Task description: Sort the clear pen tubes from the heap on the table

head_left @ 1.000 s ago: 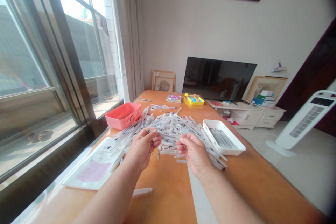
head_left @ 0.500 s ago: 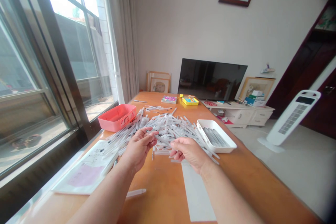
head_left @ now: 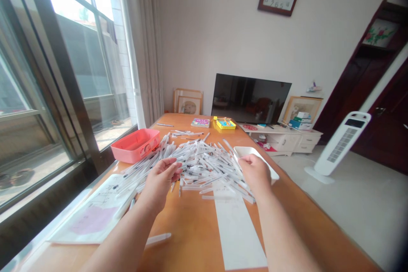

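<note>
A large heap of clear pens with dark tips (head_left: 204, 157) covers the middle of the wooden table. My left hand (head_left: 164, 174) hovers at the near left edge of the heap, thumb and fingers pinched together; whatever is between them is too small to make out. My right hand (head_left: 255, 172) is closed over the near left side of a white tray (head_left: 274, 175), hiding most of its inside. From its fingers a clear pen (head_left: 228, 145) seems to stick out toward the upper left.
A coral plastic basket (head_left: 127, 153) stands left of the heap, above an open notebook (head_left: 95, 212). A white paper strip (head_left: 239, 233) and a loose clear pen (head_left: 158, 239) lie in front. Farther back are a yellow box (head_left: 225, 124) and a colourful booklet (head_left: 200, 123).
My right hand has moved right, from the near edge of the heap to over the white tray. My left hand stays pinched by the heap. The view has turned slightly.
</note>
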### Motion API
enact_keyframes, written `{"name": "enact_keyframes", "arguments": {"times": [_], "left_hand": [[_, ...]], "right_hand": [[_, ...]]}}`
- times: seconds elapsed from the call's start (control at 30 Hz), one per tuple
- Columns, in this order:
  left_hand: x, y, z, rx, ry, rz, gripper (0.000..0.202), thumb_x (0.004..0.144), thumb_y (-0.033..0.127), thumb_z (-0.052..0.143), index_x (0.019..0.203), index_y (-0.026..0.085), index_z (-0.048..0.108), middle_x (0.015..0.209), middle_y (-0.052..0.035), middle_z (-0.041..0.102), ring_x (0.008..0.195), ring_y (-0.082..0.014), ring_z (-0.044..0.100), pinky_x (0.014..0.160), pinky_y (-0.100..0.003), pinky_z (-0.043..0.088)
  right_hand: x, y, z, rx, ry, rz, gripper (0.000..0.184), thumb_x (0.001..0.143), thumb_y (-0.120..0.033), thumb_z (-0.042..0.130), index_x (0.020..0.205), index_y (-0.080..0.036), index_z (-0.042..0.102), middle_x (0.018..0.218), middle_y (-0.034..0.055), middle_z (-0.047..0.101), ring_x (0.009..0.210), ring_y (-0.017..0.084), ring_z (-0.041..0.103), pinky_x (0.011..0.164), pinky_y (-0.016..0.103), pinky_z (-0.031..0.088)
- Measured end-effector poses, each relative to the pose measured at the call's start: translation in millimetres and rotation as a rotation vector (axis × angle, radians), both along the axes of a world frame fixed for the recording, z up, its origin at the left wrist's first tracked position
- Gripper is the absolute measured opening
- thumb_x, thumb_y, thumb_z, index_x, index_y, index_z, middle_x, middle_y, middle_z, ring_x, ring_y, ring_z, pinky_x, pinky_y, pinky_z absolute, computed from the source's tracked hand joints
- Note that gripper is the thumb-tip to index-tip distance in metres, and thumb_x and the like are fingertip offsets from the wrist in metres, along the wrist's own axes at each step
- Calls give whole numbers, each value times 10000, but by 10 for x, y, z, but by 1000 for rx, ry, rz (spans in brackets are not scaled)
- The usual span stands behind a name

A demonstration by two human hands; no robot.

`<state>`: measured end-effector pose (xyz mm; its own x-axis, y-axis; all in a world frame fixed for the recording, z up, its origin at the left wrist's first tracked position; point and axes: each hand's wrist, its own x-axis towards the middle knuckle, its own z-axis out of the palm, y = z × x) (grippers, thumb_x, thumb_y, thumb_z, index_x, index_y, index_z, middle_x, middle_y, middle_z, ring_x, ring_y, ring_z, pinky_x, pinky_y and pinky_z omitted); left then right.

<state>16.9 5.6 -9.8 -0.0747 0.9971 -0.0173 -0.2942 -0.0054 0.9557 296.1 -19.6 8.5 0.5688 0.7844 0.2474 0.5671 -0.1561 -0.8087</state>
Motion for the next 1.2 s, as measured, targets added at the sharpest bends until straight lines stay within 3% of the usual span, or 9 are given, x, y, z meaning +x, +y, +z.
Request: {"name": "enact_keyframes", "arguments": {"times": [0.1,0.2,0.5,1.03,1.2], "left_hand": [[-38,14,23,-19,8,45,425,713,370,825,1024,159,627,987,-86,732,800,-143,672,816,-299,522],[-78,24,43,-18,24,70,422,703,379,820,1011,158,636,961,-86,738,809,-158,676,803,-302,516],[-114,67,23,-40,70,88,442,671,422,831,984,165,652,941,-80,743,805,-163,674,781,-301,506],[-240,102,39,-42,104,148,430,644,406,830,957,166,657,938,-87,745,791,-173,679,737,-302,503],[-293,85,77,-37,201,191,391,635,407,812,914,168,679,874,-89,742,732,-183,666,664,-291,469]], "right_hand": [[362,2,-38,-82,-236,-289,229,805,-385,558,879,-263,737,1000,91,718,913,294,601,768,387,410],[547,9,-128,-176,-332,-387,264,829,-380,526,938,-275,743,1055,129,698,1017,350,576,823,470,396],[655,92,-365,-364,-329,-353,281,800,-409,566,930,-269,771,1088,164,667,1107,407,506,838,579,372],[687,153,-481,-384,-319,-346,332,821,-412,538,981,-239,771,1084,191,644,1121,432,498,825,567,366],[598,131,-424,-281,-342,-385,336,852,-435,512,1028,-258,736,1106,174,636,1097,405,506,854,551,350]]}}
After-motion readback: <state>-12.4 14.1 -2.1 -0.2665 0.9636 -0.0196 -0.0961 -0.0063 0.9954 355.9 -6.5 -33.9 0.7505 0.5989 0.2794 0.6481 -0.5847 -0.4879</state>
